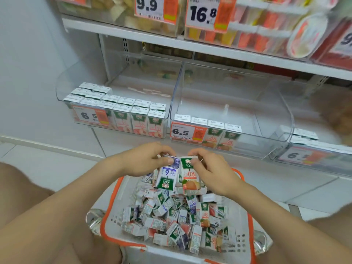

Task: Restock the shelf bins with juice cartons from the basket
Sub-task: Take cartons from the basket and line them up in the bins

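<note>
Hovering over the basket [114, 206], left hand [146, 159] gripped a blue carton [167, 177], right hand [208, 168] an orange carton [190, 179], cartons touching. Middle bin [238, 111] held one front row, open room behind; far-right bin [314, 155] was cut off, blurred.

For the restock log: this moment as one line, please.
stage: cartons held over basket | left hand: grips blue carton | right hand: grips orange carton | middle bin: short front row of orange cartons

A plain white wall [28, 54] meets a pale tiled floor [66, 168]; white metal shelving [118, 32] stands against it, evenly lit.
</note>
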Tool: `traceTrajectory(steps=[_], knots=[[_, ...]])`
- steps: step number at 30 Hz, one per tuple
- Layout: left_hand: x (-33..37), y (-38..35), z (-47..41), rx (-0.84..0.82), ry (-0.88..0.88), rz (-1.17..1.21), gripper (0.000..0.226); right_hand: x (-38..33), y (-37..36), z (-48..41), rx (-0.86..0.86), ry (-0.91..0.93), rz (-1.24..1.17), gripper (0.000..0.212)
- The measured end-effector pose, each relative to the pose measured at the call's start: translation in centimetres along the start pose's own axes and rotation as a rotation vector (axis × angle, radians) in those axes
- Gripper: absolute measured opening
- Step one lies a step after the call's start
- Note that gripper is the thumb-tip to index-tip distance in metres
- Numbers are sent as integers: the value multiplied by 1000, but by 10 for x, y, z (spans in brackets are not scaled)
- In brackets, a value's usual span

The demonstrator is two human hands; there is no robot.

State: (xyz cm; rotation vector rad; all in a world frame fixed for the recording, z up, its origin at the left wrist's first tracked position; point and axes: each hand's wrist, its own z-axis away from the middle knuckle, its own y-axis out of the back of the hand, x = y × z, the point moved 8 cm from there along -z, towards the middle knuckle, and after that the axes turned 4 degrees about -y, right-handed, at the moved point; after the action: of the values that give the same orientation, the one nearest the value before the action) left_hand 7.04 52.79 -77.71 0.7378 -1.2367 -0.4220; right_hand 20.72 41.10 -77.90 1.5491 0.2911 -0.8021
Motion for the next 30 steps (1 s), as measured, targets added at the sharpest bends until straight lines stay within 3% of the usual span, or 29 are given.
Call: traceTrajectory(steps=[4, 7, 10, 14, 17, 20, 25, 30], knots=[[22, 22, 6, 163, -35, -11, 25, -28, 39, 8, 65, 71, 57, 40], [48, 40, 2, 308, -95, 2, 25, -44, 73, 10, 68, 113, -48, 30], [70, 53, -4, 465, -124, 101, 26, -53, 121, 6, 209, 101, -65, 22], [88, 52, -14, 567, -100, 272, 20, -50, 189, -2, 438, 65, 48, 14], [90, 48, -24, 595, -47, 396, 17, -18, 220, -11, 455, -36, 215, 20], [90, 45, -36, 620, 9, 483, 16, 30, 226, -15, 401, -138, 286, 22], [92, 36, -58, 653, 90, 552, 26, 76, 193, -31, 36, -176, 276, 21], [101, 27, -68, 652, 71, 746, 14, 90, 175, -39, -178, -256, 185, 32]])
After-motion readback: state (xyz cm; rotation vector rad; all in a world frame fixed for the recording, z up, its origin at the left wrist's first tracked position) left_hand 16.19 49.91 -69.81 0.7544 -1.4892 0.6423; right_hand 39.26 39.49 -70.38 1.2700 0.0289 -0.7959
